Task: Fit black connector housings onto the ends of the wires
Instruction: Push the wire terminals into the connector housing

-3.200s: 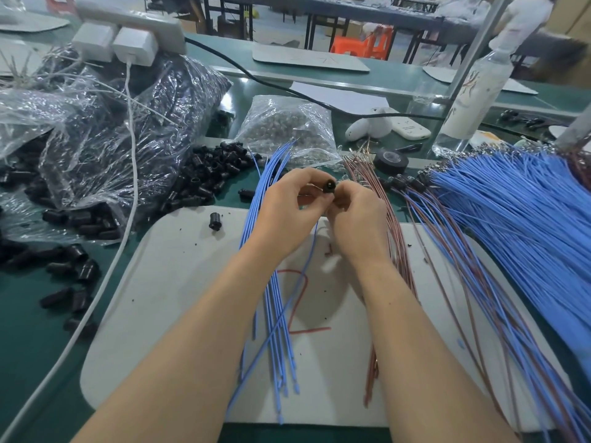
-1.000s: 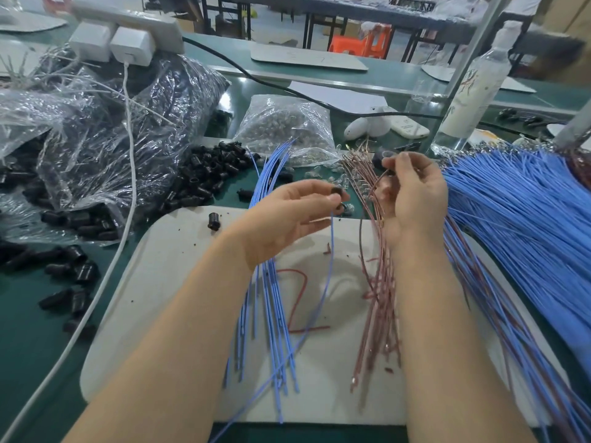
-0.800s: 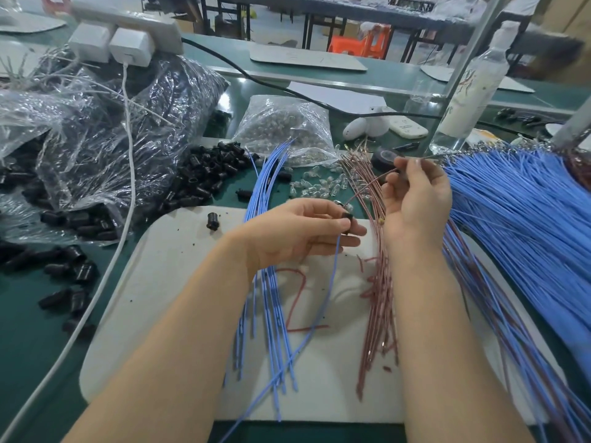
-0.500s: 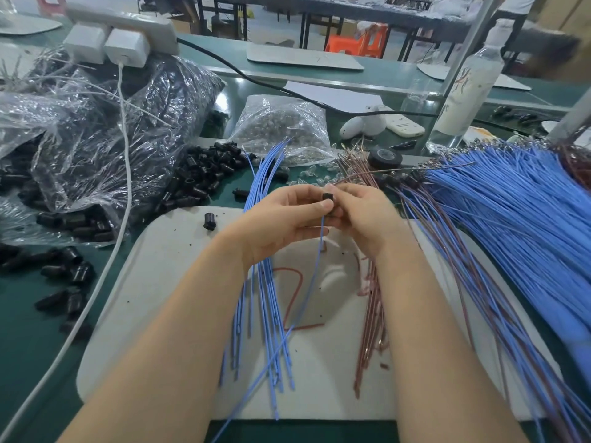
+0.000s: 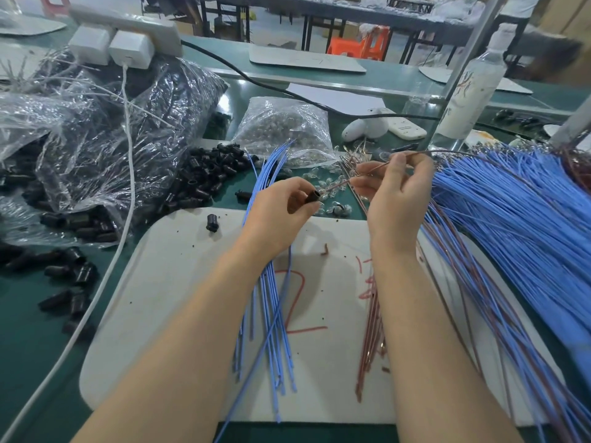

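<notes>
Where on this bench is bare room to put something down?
The left of the white board, between the white cable and the blue wires, bar one loose housing. Also between those and the brown wires. Crowded: housing pile left, blue wire fan right.

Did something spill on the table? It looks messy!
Yes. Loose black housings lie scattered over the green table outside their plastic bag, and one stray housing sits alone on the white board. Tiny clear parts are strewn by the smaller bag too.
</notes>
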Motion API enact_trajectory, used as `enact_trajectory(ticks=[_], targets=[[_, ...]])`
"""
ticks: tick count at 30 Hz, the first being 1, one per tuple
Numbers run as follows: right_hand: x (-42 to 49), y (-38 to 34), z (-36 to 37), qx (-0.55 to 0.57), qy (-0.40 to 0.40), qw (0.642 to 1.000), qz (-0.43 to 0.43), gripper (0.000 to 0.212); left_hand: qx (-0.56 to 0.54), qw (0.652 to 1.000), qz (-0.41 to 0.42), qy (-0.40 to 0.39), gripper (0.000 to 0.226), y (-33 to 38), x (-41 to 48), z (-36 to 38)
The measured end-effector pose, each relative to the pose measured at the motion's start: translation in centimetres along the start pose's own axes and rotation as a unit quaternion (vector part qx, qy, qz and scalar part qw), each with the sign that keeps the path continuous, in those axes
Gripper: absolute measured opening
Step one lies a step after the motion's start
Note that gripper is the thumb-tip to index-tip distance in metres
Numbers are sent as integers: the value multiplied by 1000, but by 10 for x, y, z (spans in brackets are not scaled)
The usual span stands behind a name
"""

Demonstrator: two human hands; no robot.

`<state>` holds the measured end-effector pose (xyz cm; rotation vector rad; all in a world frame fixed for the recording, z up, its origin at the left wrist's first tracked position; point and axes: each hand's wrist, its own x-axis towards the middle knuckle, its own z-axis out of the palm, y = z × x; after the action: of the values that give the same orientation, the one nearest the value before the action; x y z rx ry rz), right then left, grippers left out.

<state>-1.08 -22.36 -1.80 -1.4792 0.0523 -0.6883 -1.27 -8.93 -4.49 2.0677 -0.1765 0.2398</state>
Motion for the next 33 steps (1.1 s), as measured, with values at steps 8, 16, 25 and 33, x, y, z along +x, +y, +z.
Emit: enact_trajectory(ticks=[8, 16, 25, 33], targets=[[0, 1, 1, -16, 12, 1000, -22, 18, 20, 1000, 23, 2, 10, -2, 0, 3], [-3, 9, 3, -96, -27, 994, -53, 15, 67, 996, 52, 6, 8, -2, -2, 3], [-4, 9, 4, -142, -67, 986, -61, 8, 141, 987, 76, 32, 12, -1, -3, 2], [-2, 6, 3, -98, -67, 993, -19, 15, 139, 984, 102, 56, 13, -3, -2, 2]])
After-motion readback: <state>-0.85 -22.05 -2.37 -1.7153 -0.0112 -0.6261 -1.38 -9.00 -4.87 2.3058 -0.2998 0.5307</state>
